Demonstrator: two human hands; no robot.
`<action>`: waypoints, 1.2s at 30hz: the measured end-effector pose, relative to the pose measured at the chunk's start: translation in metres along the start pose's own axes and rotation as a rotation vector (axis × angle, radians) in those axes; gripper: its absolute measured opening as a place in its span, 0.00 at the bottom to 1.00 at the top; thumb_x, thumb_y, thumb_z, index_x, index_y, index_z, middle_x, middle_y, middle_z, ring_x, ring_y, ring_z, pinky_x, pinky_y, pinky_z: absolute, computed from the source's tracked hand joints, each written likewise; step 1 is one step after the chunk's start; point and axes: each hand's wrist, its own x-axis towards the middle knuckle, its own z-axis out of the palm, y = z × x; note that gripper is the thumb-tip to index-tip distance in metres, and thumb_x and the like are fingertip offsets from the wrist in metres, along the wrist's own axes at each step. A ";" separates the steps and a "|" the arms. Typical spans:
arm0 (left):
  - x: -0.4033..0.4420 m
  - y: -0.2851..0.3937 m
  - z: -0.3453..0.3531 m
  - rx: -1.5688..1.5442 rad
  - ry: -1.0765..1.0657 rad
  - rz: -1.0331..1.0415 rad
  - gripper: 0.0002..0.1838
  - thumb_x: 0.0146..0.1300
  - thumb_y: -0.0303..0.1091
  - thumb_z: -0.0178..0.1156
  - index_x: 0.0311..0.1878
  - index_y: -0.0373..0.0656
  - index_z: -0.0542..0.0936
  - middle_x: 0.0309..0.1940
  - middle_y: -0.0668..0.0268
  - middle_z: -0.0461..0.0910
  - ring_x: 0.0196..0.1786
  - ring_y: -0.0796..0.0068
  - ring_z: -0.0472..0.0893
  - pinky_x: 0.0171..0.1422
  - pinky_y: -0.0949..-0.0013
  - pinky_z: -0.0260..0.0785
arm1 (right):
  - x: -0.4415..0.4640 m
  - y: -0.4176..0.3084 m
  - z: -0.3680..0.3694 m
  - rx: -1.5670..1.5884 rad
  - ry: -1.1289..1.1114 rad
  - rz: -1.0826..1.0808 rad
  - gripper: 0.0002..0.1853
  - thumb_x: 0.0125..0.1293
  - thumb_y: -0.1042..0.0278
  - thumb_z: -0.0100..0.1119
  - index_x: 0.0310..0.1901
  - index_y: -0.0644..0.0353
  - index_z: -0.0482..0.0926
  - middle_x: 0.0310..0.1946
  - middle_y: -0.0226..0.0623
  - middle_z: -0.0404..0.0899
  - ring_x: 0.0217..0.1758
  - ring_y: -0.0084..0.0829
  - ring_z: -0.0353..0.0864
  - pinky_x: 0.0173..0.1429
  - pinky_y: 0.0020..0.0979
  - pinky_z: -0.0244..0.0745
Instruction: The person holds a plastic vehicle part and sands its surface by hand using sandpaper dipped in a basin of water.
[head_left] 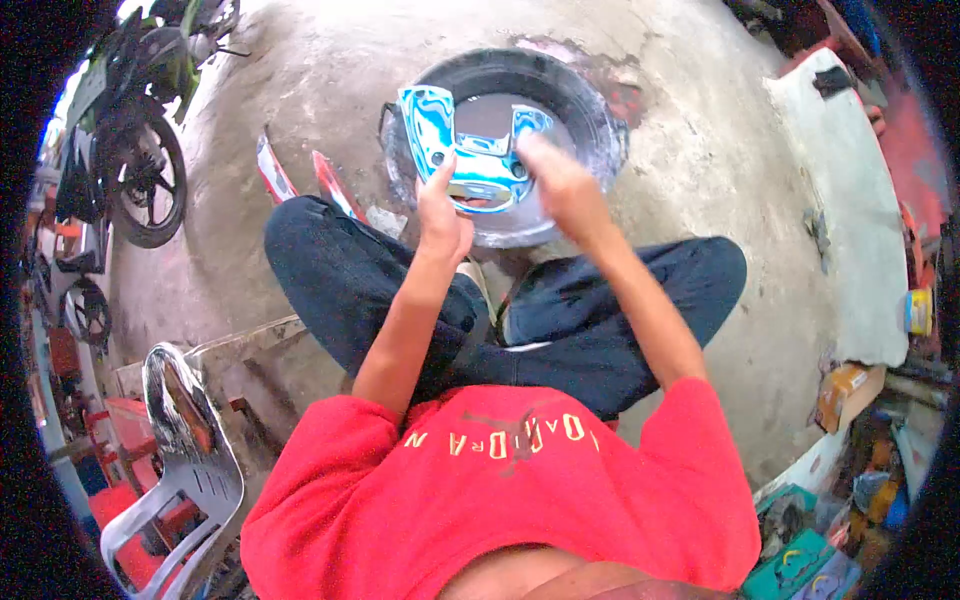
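Observation:
A U-shaped, glossy panel with a blue and white swirl pattern (432, 125), which looks like a motorcycle body panel, is held tilted over a round black basin (590, 95). My left hand (442, 208) is closed on its lower left side, thumb on the front face and fingers behind. At the panel's right arm, my right hand (568, 188) is curled closed with its fingertips against the surface. Those fingertips are slightly blurred, and whatever they may hold is hidden. Shallow, greyish liquid seems to lie in the basin.
Red and white panel pieces (335, 185) lie on the concrete floor left of the basin. A motorcycle (150, 170) stands at the far left. A grey plastic chair (205, 460) is at lower left. A cardboard box (850, 395) and assorted clutter line the right.

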 end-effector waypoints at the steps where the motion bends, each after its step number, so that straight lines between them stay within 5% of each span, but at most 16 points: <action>1: 0.005 -0.002 -0.002 -0.004 0.011 0.015 0.19 0.70 0.36 0.58 0.62 0.44 0.73 0.49 0.62 0.83 0.48 0.65 0.86 0.45 0.58 0.83 | -0.002 -0.025 -0.004 0.019 -0.024 -0.077 0.21 0.66 0.75 0.53 0.60 0.61 0.79 0.56 0.47 0.83 0.61 0.43 0.83 0.66 0.41 0.77; 4: 0.009 -0.008 -0.014 -0.030 -0.020 0.039 0.19 0.70 0.36 0.59 0.61 0.44 0.73 0.50 0.62 0.82 0.49 0.64 0.86 0.44 0.56 0.84 | 0.001 -0.038 -0.010 0.117 -0.048 -0.133 0.22 0.63 0.81 0.52 0.59 0.58 0.80 0.56 0.46 0.83 0.62 0.42 0.82 0.67 0.41 0.76; 7: -0.009 0.007 0.013 0.000 0.013 0.019 0.18 0.70 0.36 0.59 0.61 0.44 0.74 0.50 0.61 0.82 0.49 0.63 0.86 0.45 0.56 0.84 | 0.019 0.013 -0.012 -0.004 0.007 0.151 0.22 0.63 0.81 0.53 0.59 0.59 0.80 0.56 0.45 0.83 0.62 0.42 0.82 0.66 0.40 0.77; 11: 0.005 -0.004 -0.007 -0.031 -0.011 0.002 0.20 0.69 0.36 0.59 0.62 0.45 0.72 0.51 0.60 0.82 0.49 0.62 0.86 0.44 0.55 0.84 | -0.005 -0.043 -0.010 0.095 -0.055 -0.077 0.21 0.64 0.79 0.53 0.59 0.60 0.79 0.57 0.48 0.82 0.63 0.44 0.81 0.67 0.42 0.76; 15: -0.005 0.002 0.006 -0.002 0.040 0.019 0.20 0.69 0.35 0.59 0.62 0.44 0.72 0.50 0.59 0.82 0.48 0.61 0.86 0.43 0.55 0.84 | 0.012 -0.008 -0.012 -0.030 -0.007 0.054 0.19 0.64 0.77 0.53 0.57 0.62 0.79 0.58 0.47 0.82 0.61 0.44 0.82 0.65 0.40 0.78; 18: -0.007 0.003 0.005 0.095 0.025 0.016 0.20 0.72 0.40 0.56 0.62 0.40 0.74 0.54 0.57 0.81 0.56 0.56 0.82 0.58 0.48 0.77 | 0.003 0.001 0.001 -0.058 0.043 0.033 0.21 0.65 0.76 0.52 0.60 0.60 0.79 0.58 0.48 0.82 0.62 0.45 0.81 0.65 0.40 0.78; 22: 0.002 -0.003 -0.001 0.055 0.000 0.035 0.20 0.71 0.40 0.56 0.61 0.40 0.75 0.54 0.58 0.82 0.57 0.57 0.82 0.60 0.48 0.76 | -0.001 -0.031 -0.006 0.063 -0.029 -0.068 0.22 0.65 0.77 0.52 0.60 0.61 0.78 0.58 0.49 0.82 0.62 0.46 0.81 0.65 0.41 0.78; 23: 0.002 -0.005 -0.001 0.010 0.034 0.025 0.19 0.68 0.37 0.60 0.60 0.45 0.75 0.49 0.60 0.83 0.47 0.63 0.86 0.42 0.56 0.84 | 0.002 -0.007 -0.002 0.054 -0.006 -0.012 0.21 0.65 0.77 0.51 0.60 0.61 0.78 0.58 0.50 0.81 0.62 0.46 0.81 0.65 0.41 0.78; 25: -0.005 0.001 0.004 0.017 0.058 0.020 0.18 0.68 0.37 0.61 0.60 0.46 0.75 0.48 0.61 0.83 0.46 0.64 0.86 0.41 0.57 0.83 | 0.015 0.018 -0.006 0.065 0.046 0.153 0.21 0.64 0.77 0.51 0.59 0.62 0.79 0.58 0.50 0.82 0.62 0.46 0.81 0.65 0.41 0.78; 32: 0.011 -0.005 -0.009 -0.040 -0.009 0.031 0.20 0.69 0.35 0.59 0.63 0.45 0.73 0.49 0.61 0.82 0.48 0.62 0.86 0.43 0.56 0.84 | -0.002 -0.032 -0.007 0.118 -0.023 -0.152 0.21 0.64 0.77 0.52 0.59 0.61 0.79 0.58 0.48 0.82 0.62 0.44 0.82 0.66 0.41 0.77; 36: -0.010 0.002 0.002 0.002 0.024 -0.004 0.20 0.69 0.35 0.59 0.63 0.45 0.72 0.51 0.60 0.81 0.50 0.61 0.85 0.43 0.54 0.84 | 0.006 0.016 -0.003 0.004 0.058 0.130 0.21 0.65 0.76 0.51 0.59 0.61 0.79 0.58 0.48 0.81 0.63 0.45 0.81 0.67 0.42 0.76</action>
